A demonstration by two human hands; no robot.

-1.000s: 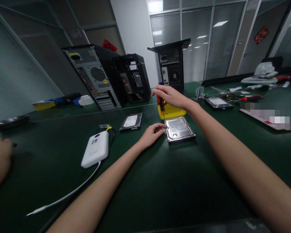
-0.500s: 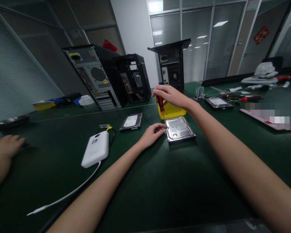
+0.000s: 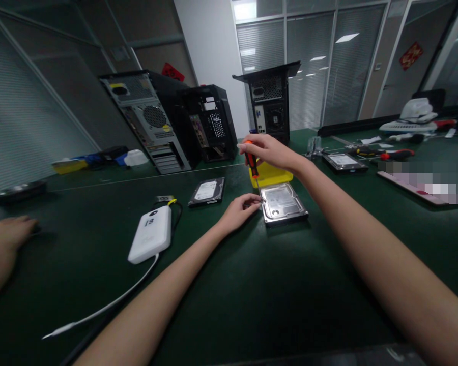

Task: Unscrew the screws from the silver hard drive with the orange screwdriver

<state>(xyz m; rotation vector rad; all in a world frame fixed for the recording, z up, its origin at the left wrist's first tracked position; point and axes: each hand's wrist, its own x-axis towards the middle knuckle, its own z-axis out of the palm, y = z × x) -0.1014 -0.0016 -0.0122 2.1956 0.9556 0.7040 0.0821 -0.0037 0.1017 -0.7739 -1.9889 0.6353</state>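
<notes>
Green-matted table [image 3: 259, 295] is carrying everything, with glass office partitions running behind. Landmark is the silver hard drive [image 3: 283, 202]: it's lying flat, lid up, long axis running away from the person and skewing slightly right.

Person's right hand [image 3: 270, 151] is hovering above and just beyond the drive's far-left corner. Its grip is wrapping tight around the orange-and-black handle of a screwdriver [image 3: 252, 163]. Handle is standing near upright with the top leaning left, and the shaft is pointing down toward that far-left corner. Shaft is too thin to trace, so can't tell if the tip is touching the drive.

Person's left hand [image 3: 239, 211] is sitting just left of the drive, fingers curled, fingertips [image 3: 256, 202] touching its left edge. Grip is narrow; can't tell whether it's pinching something or only steadying. This hand is the nearer one to the drive, while the right is working from above.

Around the drive:
- yellow tray [image 3: 272, 175] is sitting just beyond its far end, under the right hand
- second hard drive [image 3: 206, 191] is lying to the left, apart
- white power bank [image 3: 150, 233] with its cable is lying further left
- third hard drive [image 3: 343, 160] is lying beyond, to the right
- PC towers [image 3: 152, 122] are standing well behind, to the left
- another person's hand [image 3: 5, 234] is resting far left, well apart
</notes>
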